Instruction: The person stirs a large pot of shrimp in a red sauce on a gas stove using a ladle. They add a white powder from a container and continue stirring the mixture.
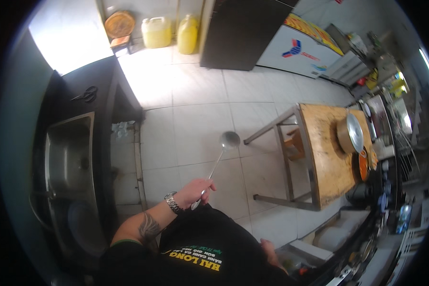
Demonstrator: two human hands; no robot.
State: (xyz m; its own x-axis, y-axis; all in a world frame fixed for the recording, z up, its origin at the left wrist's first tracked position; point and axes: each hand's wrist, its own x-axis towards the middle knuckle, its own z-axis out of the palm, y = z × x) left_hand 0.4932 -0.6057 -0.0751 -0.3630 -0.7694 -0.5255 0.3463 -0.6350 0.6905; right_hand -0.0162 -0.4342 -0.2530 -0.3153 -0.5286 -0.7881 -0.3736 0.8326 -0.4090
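Observation:
My left hand [193, 191], with a metal watch [172, 202] on its wrist, is shut around the handle of a metal ladle [217, 161]. The ladle's rounded bowl [230, 139] points away from me above the tiled floor. Low on the other side of my body, my right hand [269, 250] is only partly seen beside my black shirt [214, 236]. Its fingers are too unclear to tell their pose, and I see nothing in it.
A metal sink [92, 150] is set in the dark counter [102, 77] at left, with scissors [89, 94] on it. At right, a wooden-topped table [316, 150] bears a metal pot [345, 134] and an orange container [363, 166]. Yellow jerrycans [157, 34] stand ahead.

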